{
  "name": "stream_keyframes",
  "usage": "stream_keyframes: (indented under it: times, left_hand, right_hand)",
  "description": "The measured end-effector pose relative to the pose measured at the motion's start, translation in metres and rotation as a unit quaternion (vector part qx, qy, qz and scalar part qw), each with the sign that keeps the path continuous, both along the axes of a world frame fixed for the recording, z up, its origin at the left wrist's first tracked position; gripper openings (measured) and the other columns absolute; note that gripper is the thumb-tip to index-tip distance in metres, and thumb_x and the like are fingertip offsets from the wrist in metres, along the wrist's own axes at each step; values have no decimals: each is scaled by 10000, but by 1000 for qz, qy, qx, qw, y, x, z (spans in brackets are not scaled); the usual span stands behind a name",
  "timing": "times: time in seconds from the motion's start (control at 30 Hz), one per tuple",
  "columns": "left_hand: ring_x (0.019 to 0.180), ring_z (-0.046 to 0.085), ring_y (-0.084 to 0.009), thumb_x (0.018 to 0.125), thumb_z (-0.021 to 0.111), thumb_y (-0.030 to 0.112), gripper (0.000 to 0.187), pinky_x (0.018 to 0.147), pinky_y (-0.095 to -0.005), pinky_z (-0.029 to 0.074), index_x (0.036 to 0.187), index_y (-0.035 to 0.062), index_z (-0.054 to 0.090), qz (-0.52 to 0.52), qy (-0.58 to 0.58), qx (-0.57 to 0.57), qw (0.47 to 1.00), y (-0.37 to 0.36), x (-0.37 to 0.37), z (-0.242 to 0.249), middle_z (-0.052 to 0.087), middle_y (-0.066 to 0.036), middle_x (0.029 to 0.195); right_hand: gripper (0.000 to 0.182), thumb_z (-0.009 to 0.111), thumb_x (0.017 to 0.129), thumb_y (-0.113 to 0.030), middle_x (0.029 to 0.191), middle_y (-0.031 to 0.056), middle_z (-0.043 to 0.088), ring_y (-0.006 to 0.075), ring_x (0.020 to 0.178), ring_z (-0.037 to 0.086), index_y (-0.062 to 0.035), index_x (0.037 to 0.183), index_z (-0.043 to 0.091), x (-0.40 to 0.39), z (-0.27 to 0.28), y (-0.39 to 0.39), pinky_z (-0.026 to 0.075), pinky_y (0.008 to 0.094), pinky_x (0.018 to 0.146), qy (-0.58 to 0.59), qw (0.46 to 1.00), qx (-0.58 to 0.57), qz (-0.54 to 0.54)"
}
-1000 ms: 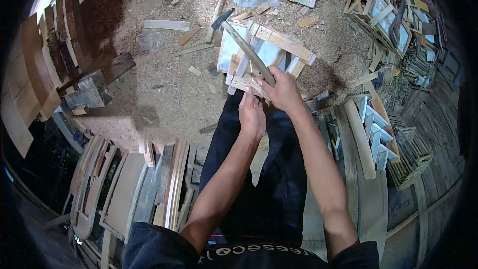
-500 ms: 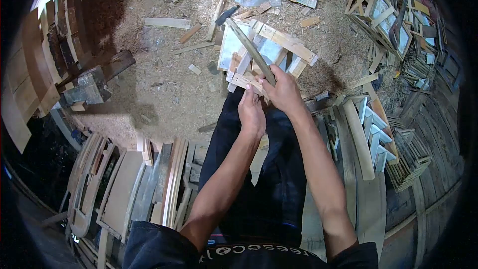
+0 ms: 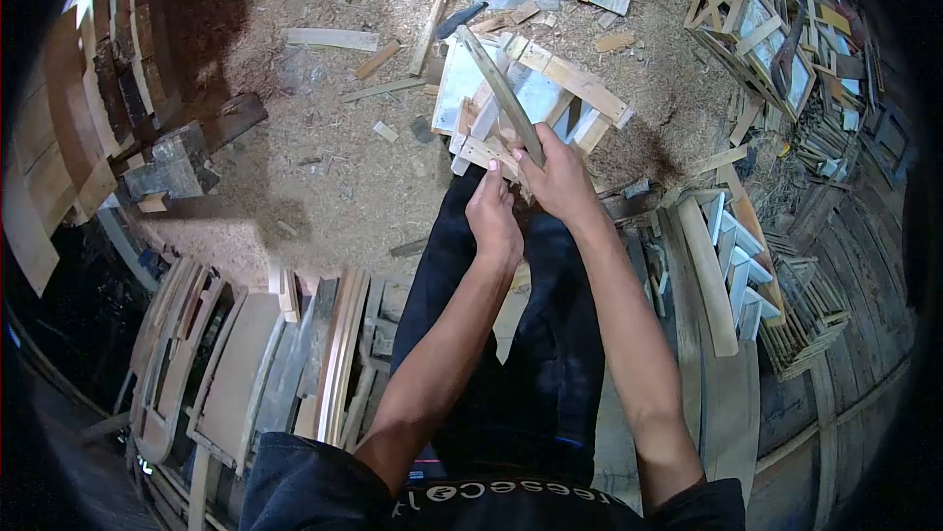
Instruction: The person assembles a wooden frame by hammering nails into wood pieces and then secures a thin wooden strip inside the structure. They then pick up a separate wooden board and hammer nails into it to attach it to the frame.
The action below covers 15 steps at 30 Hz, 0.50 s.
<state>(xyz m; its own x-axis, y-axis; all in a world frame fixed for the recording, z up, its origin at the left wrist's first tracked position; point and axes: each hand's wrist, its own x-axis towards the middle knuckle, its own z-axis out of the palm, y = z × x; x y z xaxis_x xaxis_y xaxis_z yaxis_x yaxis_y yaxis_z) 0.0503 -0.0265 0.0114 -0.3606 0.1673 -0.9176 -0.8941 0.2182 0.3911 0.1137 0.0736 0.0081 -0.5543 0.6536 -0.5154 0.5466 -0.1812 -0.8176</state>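
Observation:
My right hand (image 3: 562,177) is wrapped round the lower end of a long, greyish wooden bar (image 3: 499,91), which slants up and left over a wooden frame. The frame (image 3: 570,79) has pale slats and white panels and lies in front of my knees. My left hand (image 3: 495,219) is at the frame's near corner, its thumb and fingers closed on a short slat (image 3: 481,153) of it. The near end of the slat is partly hidden by my hands.
A dark-headed tool (image 3: 460,20) lies just beyond the frame. Offcuts (image 3: 332,39) are scattered over the sawdust floor. At right stand another braced frame (image 3: 751,30) and a slatted piece (image 3: 732,256); planks (image 3: 339,354) are stacked at left.
The view has shifted slightly. Both hands keep their hold, and the bar and frame show no clear movement relative to them.

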Motion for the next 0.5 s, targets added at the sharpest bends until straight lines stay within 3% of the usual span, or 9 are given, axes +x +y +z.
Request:
stream_keyframes:
  times: [0.33,0.4,0.5]
  left_hand:
    - [1154,537,-200,1004,552,307,436,1004,-371,372,1308,-5,520,-7,10,27,1000,-2,-2,3,580,-98,1274]
    - [1129,551,-193,1005,549,275,402,997,-370,386,1290,-8,525,55,-6,77,995,-3,-2,0,581,-100,1268]
    - [1106,561,-188,1006,548,250,360,983,-355,398,1256,-8,536,61,-25,71,995,-7,-3,-5,593,-98,1240]
  right_hand:
    - [237,605,930,-183,913,282,645,481,916,610,7,1051,534,1,-2,-2,482,509,739,-23,1000,1,6]
    - [234,609,927,-185,899,283,643,483,904,610,9,1034,531,1,-2,-3,479,513,731,-33,999,6,7]
    - [233,615,922,-188,864,286,638,488,875,608,9,1006,524,0,1,-1,473,522,715,-28,1000,7,1]
